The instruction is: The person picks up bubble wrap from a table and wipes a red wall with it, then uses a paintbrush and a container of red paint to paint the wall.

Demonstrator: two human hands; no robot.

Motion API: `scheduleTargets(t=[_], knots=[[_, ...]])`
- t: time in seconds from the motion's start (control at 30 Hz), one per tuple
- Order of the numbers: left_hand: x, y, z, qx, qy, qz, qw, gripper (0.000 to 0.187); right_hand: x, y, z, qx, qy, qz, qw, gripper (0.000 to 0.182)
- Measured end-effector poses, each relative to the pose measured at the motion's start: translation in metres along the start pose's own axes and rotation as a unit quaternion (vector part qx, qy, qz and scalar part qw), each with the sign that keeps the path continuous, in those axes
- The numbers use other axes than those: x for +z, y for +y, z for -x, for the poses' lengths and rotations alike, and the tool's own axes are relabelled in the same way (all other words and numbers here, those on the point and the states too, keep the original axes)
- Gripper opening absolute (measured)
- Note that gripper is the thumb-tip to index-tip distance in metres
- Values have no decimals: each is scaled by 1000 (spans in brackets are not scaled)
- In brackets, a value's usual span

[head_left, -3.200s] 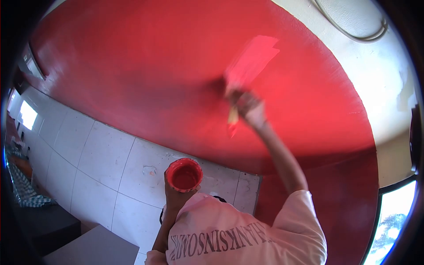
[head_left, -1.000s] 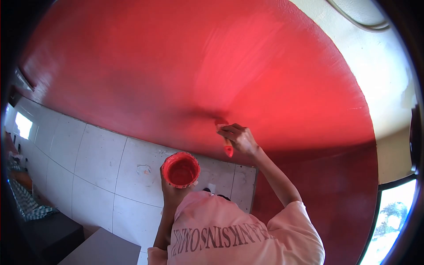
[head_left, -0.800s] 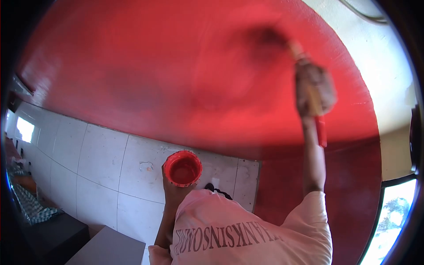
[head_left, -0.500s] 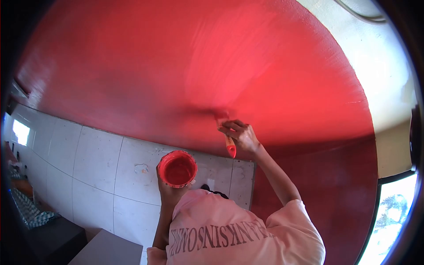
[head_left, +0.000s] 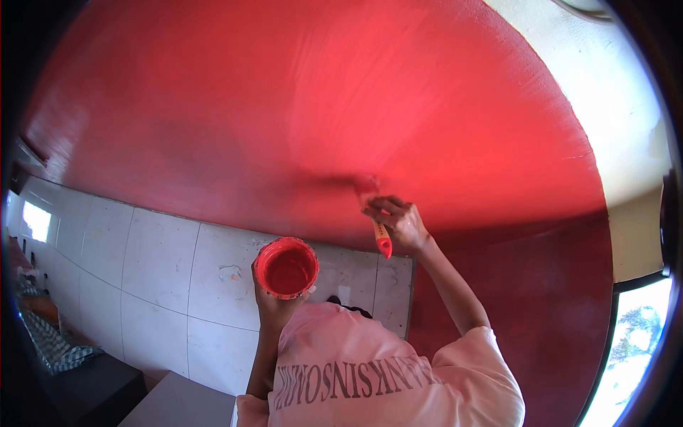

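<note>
Wrapped around a round tub of red paint (head_left: 287,269), my left hand (head_left: 269,304) keeps it upright at chest height, its rim smeared with paint. My right hand (head_left: 400,222) is closed on a paintbrush (head_left: 383,238) with a wooden, red-tipped handle. The handle end points down, and the bristles meet the red wall (head_left: 213,128) at its lower middle. Bright fresh streaks fan upward from the brush. A dark shadow lies on the wall just left of the bristles.
Pale floor tiles (head_left: 153,249) run along the wall's foot. Dark grey box-like furniture (head_left: 178,402) stands at the lower left, beside checkered cloth (head_left: 53,341). A cream wall (head_left: 605,92) borders the red at the right, above a bright window (head_left: 629,349).
My right hand and the paintbrush have shifted slightly to the right, bristles still at the wall. The tub in my left hand stays nearly in place.
</note>
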State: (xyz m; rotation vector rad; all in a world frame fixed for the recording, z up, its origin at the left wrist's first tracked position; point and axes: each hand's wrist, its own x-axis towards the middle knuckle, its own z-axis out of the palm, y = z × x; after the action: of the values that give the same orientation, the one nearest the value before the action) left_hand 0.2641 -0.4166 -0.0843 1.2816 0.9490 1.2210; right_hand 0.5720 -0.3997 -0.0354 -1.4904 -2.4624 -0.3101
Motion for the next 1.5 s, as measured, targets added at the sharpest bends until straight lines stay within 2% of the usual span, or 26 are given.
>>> scheduleTargets(t=[0.03,0.07,0.1,0.13,0.17,0.2,0.23,0.3,0.33,0.37,0.47,0.5,0.57,0.67,0.7,0.77,0.83,0.93,1.0,1.07,1.13,1.2,1.3,1.4,1.47,1.5], knots=[[1,2,0,6,6,-6,1000,85,-7,5,-3,98,42,-221,969,16],[2,4,1,12,10,-14,1000,85,-21,14,-5,192,81,-430,878,20],[2,2,0,11,4,-24,1000,85,-35,27,-5,277,118,-612,731,24],[3,-3,0,8,-5,-33,999,85,-67,40,-19,244,177,-543,784,19],[4,-6,1,6,-15,-43,999,85,-108,48,-35,135,230,-278,923,15],[7,-7,0,10,-21,-39,999,85,-142,52,-46,36,309,-53,949,13],[7,-7,-1,15,-24,-34,999,85,-164,48,-57,-27,410,65,909,14],[10,-8,-1,23,-31,-36,999,84,-173,39,-64,-45,457,150,876,14],[10,-9,0,27,-34,-42,998,84,-151,33,-57,9,477,106,872,15],[11,-9,0,32,-37,-48,998,84,-139,18,-50,20,328,166,930,11],[16,-9,3,12,-28,-8,999,83,-27,24,14,1,111,157,981,33],[18,-8,4,11,-24,-4,1000,83,-18,9,11,9,92,20,995,30],[19,-5,6,5,-17,-2,1000,83,-25,15,8,166,130,-285,935,29],[18,-7,8,-8,-11,-22,1000,83,-115,35,-13,136,139,-34,980,15],[18,-8,8,-11,-16,-22,1000,84,-136,40,-25,63,237,-10,969,12],[18,-8,8,-19,-26,-19,999,84,-179,50,-48,-69,430,84,896,6],[19,-9,9,-23,-31,-23,999,84,-187,46,-52,-55,491,218,842,6],[21,-10,9,-17,-26,-11,999,85,-112,31,-6,34,238,129,962,14],[22,-10,11,-16,-18,3,1000,85,-36,33,47,14,24,98,995,30],[21,-10,12,-20,-11,13,1000,85,-17,35,59,96,42,-101,989,38],[21,-13,12,-27,-10,4,1000,84,-27,50,62,193,106,-173,960,28],[18,-13,12,-39,-23,-6,999,84,-108,63,29,139,202,35,969,16],[20,-10,11,-49,-39,-11,998,84,-186,61,-11,-4,492,228,840,8],[23,-7,9,-36,-42,-17,998,83,-140,67,29,39,379,193,904,20],[24,-10,10,-32,-35,-20,999,82,-77,51,59,96,216,95,967,24],[24,-9,12,-45,-28,-9,999,82,-43,44,78,130,144,69,979,39]])
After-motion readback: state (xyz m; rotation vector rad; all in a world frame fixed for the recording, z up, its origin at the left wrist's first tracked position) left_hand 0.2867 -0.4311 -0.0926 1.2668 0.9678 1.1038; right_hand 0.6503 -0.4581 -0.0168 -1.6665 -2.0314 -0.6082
